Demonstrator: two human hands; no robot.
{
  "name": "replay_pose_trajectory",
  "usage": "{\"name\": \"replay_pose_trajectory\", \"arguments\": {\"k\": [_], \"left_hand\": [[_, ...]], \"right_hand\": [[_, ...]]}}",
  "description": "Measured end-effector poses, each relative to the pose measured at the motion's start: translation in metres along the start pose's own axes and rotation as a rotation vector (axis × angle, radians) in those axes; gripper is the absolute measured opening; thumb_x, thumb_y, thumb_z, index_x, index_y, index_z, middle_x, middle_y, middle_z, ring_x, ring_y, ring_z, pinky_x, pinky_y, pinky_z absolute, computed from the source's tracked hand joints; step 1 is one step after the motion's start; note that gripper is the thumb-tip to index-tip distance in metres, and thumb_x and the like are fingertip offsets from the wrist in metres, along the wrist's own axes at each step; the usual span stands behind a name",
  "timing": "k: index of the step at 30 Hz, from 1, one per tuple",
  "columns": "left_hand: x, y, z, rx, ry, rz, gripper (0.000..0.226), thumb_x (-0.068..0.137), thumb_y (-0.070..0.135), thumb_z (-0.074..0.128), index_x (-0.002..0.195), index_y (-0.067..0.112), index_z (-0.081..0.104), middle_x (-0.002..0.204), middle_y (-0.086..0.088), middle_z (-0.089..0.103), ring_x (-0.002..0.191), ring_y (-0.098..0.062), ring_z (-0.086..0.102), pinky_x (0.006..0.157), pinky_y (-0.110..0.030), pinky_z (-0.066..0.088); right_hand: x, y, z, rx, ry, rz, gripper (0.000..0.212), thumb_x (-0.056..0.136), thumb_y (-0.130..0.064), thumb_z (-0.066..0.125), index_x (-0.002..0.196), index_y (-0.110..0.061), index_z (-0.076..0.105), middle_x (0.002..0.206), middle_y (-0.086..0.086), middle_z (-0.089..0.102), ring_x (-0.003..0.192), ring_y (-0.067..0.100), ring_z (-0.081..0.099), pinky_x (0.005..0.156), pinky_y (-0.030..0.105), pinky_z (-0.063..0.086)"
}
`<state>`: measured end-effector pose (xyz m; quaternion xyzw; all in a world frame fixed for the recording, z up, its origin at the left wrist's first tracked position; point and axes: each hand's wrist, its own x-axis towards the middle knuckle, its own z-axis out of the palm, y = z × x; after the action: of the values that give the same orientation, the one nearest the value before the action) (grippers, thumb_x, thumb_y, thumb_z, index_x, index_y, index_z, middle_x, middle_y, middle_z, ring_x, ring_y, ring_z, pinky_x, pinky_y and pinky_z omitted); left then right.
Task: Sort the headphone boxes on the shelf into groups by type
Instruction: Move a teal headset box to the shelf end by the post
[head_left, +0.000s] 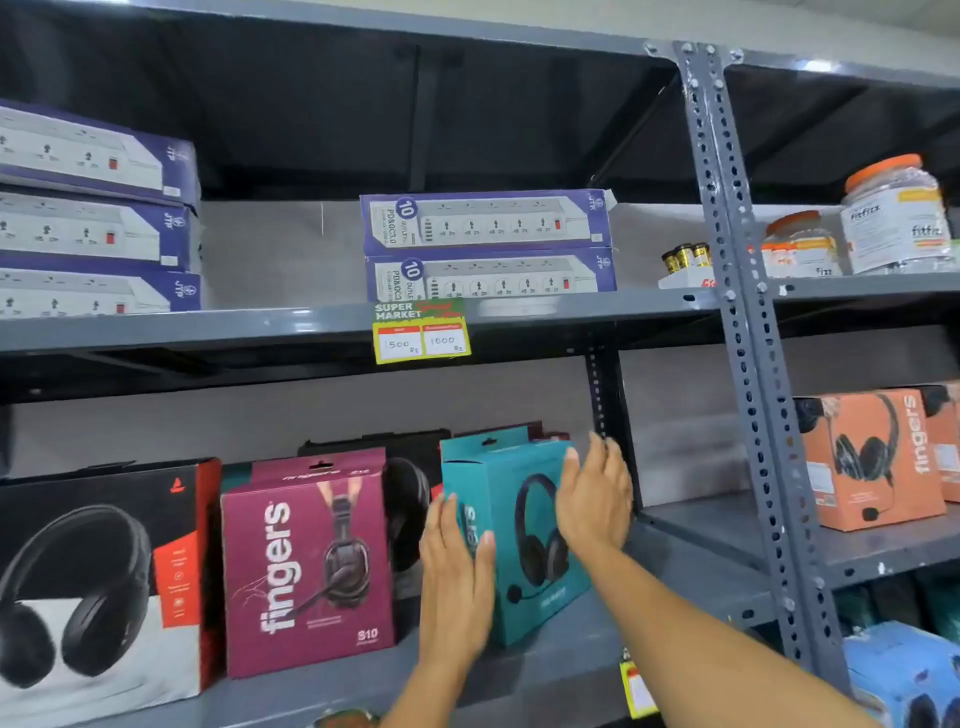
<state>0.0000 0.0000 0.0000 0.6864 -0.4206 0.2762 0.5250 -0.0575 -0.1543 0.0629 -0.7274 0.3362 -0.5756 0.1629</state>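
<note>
A teal headphone box (511, 525) stands turned at an angle on the grey shelf (571, 649). My left hand (454, 577) lies flat against its left face. My right hand (595, 499) presses flat on its right face, so both palms clamp the box. To the left stands a maroon "fingers" headphone box (306, 566), then a black and red headphone box (98, 582). More dark boxes (410, 467) sit behind them. An orange "fingers" headphone box (872, 457) stands in the bay to the right.
A perforated grey upright (748, 332) splits the two bays. The shelf above carries purple power-strip boxes (488, 244), another stack of them (93, 213) at left, jars (893, 213) at right, and a yellow price tag (422, 332). A blue box (904, 675) lies lower right.
</note>
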Motion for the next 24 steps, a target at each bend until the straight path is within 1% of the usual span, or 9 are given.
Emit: {"name": "replay_pose_trajectory", "arguments": {"k": [3, 5, 8, 10, 12, 13, 15, 19, 24], "left_hand": [[0.003, -0.007, 0.011, -0.144, -0.041, -0.155, 0.084, 0.082, 0.069, 0.026, 0.153, 0.029, 0.004, 0.159, 0.016, 0.003, 0.140, 0.001, 0.008, 0.117, -0.034, 0.017], [0.004, -0.016, 0.016, -0.255, -0.124, -0.184, 0.090, 0.079, 0.071, 0.036, 0.153, 0.032, 0.001, 0.156, 0.023, 0.002, 0.143, -0.001, 0.010, 0.116, -0.034, 0.017], [0.008, -0.021, 0.021, -0.346, -0.232, -0.204, 0.095, 0.080, 0.062, 0.046, 0.152, 0.036, -0.010, 0.149, 0.025, 0.003, 0.138, 0.004, 0.009, 0.110, -0.026, 0.013], [0.014, -0.029, 0.023, -0.387, -0.208, -0.206, 0.091, 0.081, 0.060, 0.049, 0.152, 0.039, -0.005, 0.150, 0.025, 0.010, 0.141, 0.003, 0.013, 0.114, -0.027, 0.013], [0.022, -0.039, 0.020, -0.500, -0.171, -0.239, 0.078, 0.084, 0.059, 0.053, 0.149, 0.046, 0.011, 0.147, 0.025, 0.030, 0.136, 0.001, 0.035, 0.113, -0.035, 0.031], [0.024, -0.042, 0.019, -0.577, -0.155, -0.270, 0.067, 0.087, 0.055, 0.053, 0.146, 0.048, 0.021, 0.142, 0.023, 0.041, 0.125, 0.004, 0.050, 0.103, -0.034, 0.046], [0.027, -0.045, 0.018, -0.692, -0.144, -0.321, 0.057, 0.090, 0.050, 0.052, 0.142, 0.040, 0.033, 0.134, 0.012, 0.053, 0.104, 0.001, 0.064, 0.079, -0.024, 0.056], [0.030, -0.044, 0.023, -0.775, -0.175, -0.300, 0.065, 0.083, 0.051, 0.048, 0.143, 0.027, 0.037, 0.129, -0.001, 0.058, 0.096, -0.003, 0.069, 0.069, -0.020, 0.056], [0.031, -0.050, 0.023, -0.759, -0.190, -0.289, 0.079, 0.076, 0.067, 0.054, 0.144, 0.032, 0.036, 0.133, -0.001, 0.057, 0.106, -0.008, 0.067, 0.075, -0.026, 0.058]], "right_hand": [[0.003, 0.037, 0.008, 0.054, -0.125, 0.182, 0.060, 0.100, -0.046, 0.015, 0.130, -0.009, 0.051, 0.132, 0.017, 0.057, 0.116, 0.031, 0.055, 0.096, 0.043, 0.044], [0.001, 0.059, 0.017, 0.222, -0.302, 0.344, 0.066, 0.099, -0.049, 0.014, 0.114, -0.004, 0.061, 0.117, 0.020, 0.064, 0.102, 0.030, 0.060, 0.086, 0.039, 0.046], [-0.002, 0.075, 0.031, 0.343, -0.510, 0.441, 0.069, 0.098, -0.054, 0.018, 0.129, -0.005, 0.055, 0.131, 0.019, 0.057, 0.119, 0.034, 0.053, 0.098, 0.042, 0.043], [0.000, 0.084, 0.036, 0.429, -0.525, 0.439, 0.057, 0.100, -0.048, 0.027, 0.119, -0.006, 0.061, 0.119, 0.012, 0.060, 0.110, 0.029, 0.056, 0.091, 0.036, 0.044], [0.002, 0.088, 0.034, 0.629, -0.516, 0.429, 0.042, 0.100, -0.038, 0.040, 0.093, -0.009, 0.069, 0.101, 0.008, 0.066, 0.088, 0.022, 0.060, 0.078, 0.034, 0.047], [0.002, 0.092, 0.032, 0.710, -0.504, 0.424, 0.037, 0.099, -0.035, 0.045, 0.090, -0.010, 0.071, 0.096, 0.007, 0.071, 0.083, 0.021, 0.062, 0.079, 0.035, 0.050], [0.000, 0.096, 0.026, 0.792, -0.508, 0.395, 0.034, 0.096, -0.035, 0.052, 0.094, -0.009, 0.073, 0.088, 0.007, 0.076, 0.082, 0.021, 0.068, 0.078, 0.036, 0.054], [-0.004, 0.096, 0.026, 0.836, -0.590, 0.368, 0.038, 0.097, -0.039, 0.049, 0.093, -0.007, 0.070, 0.073, 0.007, 0.074, 0.061, 0.015, 0.070, 0.053, 0.025, 0.049], [-0.005, 0.093, 0.029, 0.847, -0.586, 0.338, 0.042, 0.097, -0.041, 0.044, 0.088, -0.009, 0.068, 0.065, 0.002, 0.071, 0.057, 0.013, 0.068, 0.051, 0.022, 0.047]]}}
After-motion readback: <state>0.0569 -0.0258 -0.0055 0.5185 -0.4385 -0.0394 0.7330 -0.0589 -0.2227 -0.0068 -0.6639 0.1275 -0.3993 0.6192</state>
